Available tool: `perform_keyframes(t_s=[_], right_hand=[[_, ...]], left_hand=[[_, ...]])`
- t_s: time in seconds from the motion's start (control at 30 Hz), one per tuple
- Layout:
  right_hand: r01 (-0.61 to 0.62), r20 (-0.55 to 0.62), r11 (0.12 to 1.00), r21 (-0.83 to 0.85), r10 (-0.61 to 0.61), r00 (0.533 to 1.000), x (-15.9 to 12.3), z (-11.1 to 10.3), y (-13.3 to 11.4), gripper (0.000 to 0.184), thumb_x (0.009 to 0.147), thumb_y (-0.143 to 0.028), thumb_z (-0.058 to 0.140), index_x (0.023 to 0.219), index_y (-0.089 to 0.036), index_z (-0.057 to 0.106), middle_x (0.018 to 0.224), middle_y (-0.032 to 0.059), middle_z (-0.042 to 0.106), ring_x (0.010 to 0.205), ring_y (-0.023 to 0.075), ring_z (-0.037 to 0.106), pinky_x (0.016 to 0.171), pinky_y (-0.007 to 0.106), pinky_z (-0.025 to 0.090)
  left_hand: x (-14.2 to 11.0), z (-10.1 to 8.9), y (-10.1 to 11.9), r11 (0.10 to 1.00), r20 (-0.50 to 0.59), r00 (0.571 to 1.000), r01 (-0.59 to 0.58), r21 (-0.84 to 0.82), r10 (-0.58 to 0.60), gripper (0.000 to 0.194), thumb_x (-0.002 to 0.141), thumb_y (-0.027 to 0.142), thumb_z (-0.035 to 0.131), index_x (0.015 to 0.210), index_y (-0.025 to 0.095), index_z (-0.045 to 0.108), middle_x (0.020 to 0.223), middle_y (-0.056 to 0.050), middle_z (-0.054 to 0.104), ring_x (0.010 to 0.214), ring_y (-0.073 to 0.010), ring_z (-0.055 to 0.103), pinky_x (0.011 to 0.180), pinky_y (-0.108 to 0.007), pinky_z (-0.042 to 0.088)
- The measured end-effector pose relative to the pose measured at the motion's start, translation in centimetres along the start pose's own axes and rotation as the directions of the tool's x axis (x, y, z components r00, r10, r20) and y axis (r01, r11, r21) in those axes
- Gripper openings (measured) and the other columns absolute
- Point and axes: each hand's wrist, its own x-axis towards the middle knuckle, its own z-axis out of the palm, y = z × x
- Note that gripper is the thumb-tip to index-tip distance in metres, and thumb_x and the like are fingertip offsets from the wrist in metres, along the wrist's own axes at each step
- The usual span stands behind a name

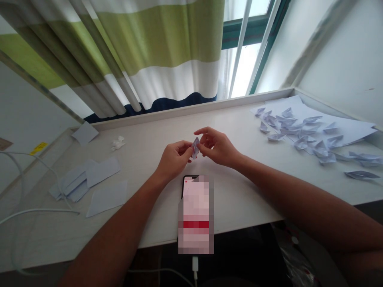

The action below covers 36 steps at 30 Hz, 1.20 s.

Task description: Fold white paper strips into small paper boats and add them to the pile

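Observation:
Above the middle of the white desk, a small piece of folded paper point(195, 148) stands between my two hands. My left hand point(177, 157) is closed, pinching its left side between thumb and fingers. From the right, my right hand point(218, 146) grips the paper's other edge with the thumb and a curled finger, while its index finger reaches out over the top. A phone point(196, 215), its screen blurred out, lies just below my hands at the desk's front edge, with a white charging plug point(195, 263) in its lower end.
Many small folded paper boats point(303, 141) lie at the right, some on large white sheets point(338, 119). To the left are loose paper pieces point(103, 171), a crumpled white scrap point(118, 143) and a white cable point(38, 213). A raised rim point(167, 113) and curtain point(167, 40) bound the back.

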Motion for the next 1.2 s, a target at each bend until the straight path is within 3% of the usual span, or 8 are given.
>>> perform_keyframes(t_s=[0.27,0.6,0.9,1.2], right_hand=[[-0.066,0.009,0.998,0.018,0.066,0.998,0.3,-0.1,0.7,0.03,0.093,-0.034,0.075,0.117,-0.019,0.067,0.079,-0.0007,0.073,0.06,0.0142,0.067,0.059,0.031,0.053],[-0.185,0.066,0.935,0.304,0.173,0.983,0.4,0.4,-0.2,0.036,0.089,-0.038,0.081,0.116,-0.018,0.067,0.07,-0.0031,0.074,0.058,0.0144,0.072,0.057,0.027,0.059],[-0.176,0.0,0.917,0.359,0.189,0.982,0.6,0.2,0.2,0.034,0.088,-0.037,0.083,0.11,-0.016,0.069,0.07,-0.0002,0.076,0.057,0.0157,0.073,0.055,0.029,0.061],[-0.218,0.01,0.893,0.395,0.233,0.972,0.6,0.0,0.0,0.037,0.087,-0.038,0.086,0.11,-0.016,0.068,0.07,0.0005,0.076,0.056,0.0158,0.072,0.054,0.029,0.062]], left_hand=[[0.1,0.1,-0.2,0.996,-0.069,0.996,0.047,-0.07,-0.051,0.021,0.089,0.037,0.082,0.091,0.015,0.08,0.08,-0.008,0.082,0.071,-0.0222,0.08,0.066,-0.034,0.066],[0.0,0.1,0.2,0.997,-0.067,0.998,0.013,-0.073,-0.018,0.031,0.088,0.045,0.085,0.094,0.016,0.077,0.08,-0.008,0.082,0.072,-0.0216,0.079,0.064,-0.033,0.066],[-0.1,0.0,0.9,0.955,0.05,0.983,0.184,-0.234,-0.177,0.022,0.099,0.034,0.074,0.111,0.015,0.072,0.088,-0.009,0.082,0.072,-0.0218,0.082,0.065,-0.032,0.064],[-0.1,0.1,0.9,0.933,0.105,0.978,0.201,-0.299,-0.178,0.028,0.096,0.037,0.081,0.113,0.016,0.071,0.087,-0.009,0.083,0.074,-0.0201,0.081,0.068,-0.031,0.063]])
